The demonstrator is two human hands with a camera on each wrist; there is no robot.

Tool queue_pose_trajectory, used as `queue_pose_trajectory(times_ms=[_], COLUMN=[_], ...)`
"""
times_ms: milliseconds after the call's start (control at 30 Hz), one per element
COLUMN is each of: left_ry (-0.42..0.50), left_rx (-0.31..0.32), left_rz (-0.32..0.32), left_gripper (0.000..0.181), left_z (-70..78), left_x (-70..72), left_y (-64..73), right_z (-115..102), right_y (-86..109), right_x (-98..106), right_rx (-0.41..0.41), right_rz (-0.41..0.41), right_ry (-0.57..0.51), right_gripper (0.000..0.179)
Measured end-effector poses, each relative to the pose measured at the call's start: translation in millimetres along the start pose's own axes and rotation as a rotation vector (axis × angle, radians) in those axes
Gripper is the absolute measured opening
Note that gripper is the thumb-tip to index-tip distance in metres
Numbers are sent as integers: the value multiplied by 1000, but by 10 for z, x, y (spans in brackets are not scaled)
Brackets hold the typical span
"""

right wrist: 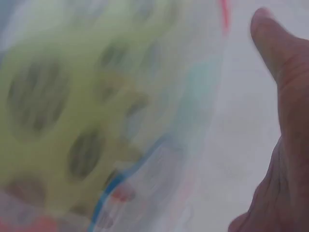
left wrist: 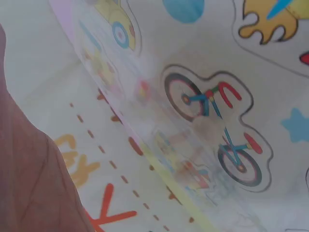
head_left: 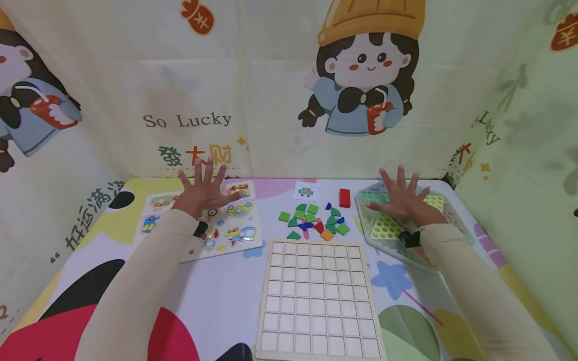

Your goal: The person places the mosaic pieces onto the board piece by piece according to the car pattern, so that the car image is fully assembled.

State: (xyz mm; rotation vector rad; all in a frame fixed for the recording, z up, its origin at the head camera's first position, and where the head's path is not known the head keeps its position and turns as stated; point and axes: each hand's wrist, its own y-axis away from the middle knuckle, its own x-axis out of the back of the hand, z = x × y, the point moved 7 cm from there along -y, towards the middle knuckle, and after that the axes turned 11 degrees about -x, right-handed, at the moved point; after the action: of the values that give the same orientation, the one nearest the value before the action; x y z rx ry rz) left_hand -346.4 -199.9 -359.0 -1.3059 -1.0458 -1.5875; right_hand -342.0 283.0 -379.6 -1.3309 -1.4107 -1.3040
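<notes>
My left hand (head_left: 203, 193) is spread with straight fingers above a white puzzle board (head_left: 246, 238) printed with vehicles. In the left wrist view, part of that hand (left wrist: 34, 169) shows beside a bicycle picture (left wrist: 207, 116) on the board. With fingers spread too, my right hand (head_left: 404, 200) is over a clear plastic tray (head_left: 368, 235) that has yellow-green pieces with round holes (head_left: 386, 228). The right wrist view is blurred; it shows the thumb side of the hand (right wrist: 289, 87) apart from the yellow-green plastic (right wrist: 63, 135). Neither hand holds anything.
A wooden grid board (head_left: 318, 301) lies at the front middle. Behind it are several coloured shape pieces (head_left: 310, 217), a small car picture card (head_left: 305, 191) and a red block (head_left: 344, 198). A printed cloth (head_left: 271, 100) stands behind the table.
</notes>
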Motion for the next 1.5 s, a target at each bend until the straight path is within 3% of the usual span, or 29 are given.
queue_pose_trajectory(times_ms=[167, 300, 533, 767, 933, 1167, 1500], left_ry=[1, 54, 190, 321, 375, 404, 320], left_rx=[-55, -154, -313, -390, -422, -466, -556], left_rz=[3, 12, 37, 23, 15, -37, -193], left_gripper=[103, 92, 76, 76, 72, 68, 106], left_z=[100, 277, 589, 734, 923, 1239, 1519], left_x=[-28, -49, -112, -228, -304, -442, -751], left_y=[-12, -19, 88, 402, 652, 931, 1233], right_z=[-173, -294, -411, -521, -602, -709, -834], right_y=[49, 108, 186, 270, 298, 323, 259], right_x=[45, 77, 79, 84, 4, -142, -293], right_rx=[97, 144, 186, 207, 197, 188, 167], right_rz=[4, 9, 20, 76, 19, -52, -28], right_ry=[-50, -106, -329, -495, -575, -592, -591], right_gripper=[107, 96, 64, 35, 28, 24, 21])
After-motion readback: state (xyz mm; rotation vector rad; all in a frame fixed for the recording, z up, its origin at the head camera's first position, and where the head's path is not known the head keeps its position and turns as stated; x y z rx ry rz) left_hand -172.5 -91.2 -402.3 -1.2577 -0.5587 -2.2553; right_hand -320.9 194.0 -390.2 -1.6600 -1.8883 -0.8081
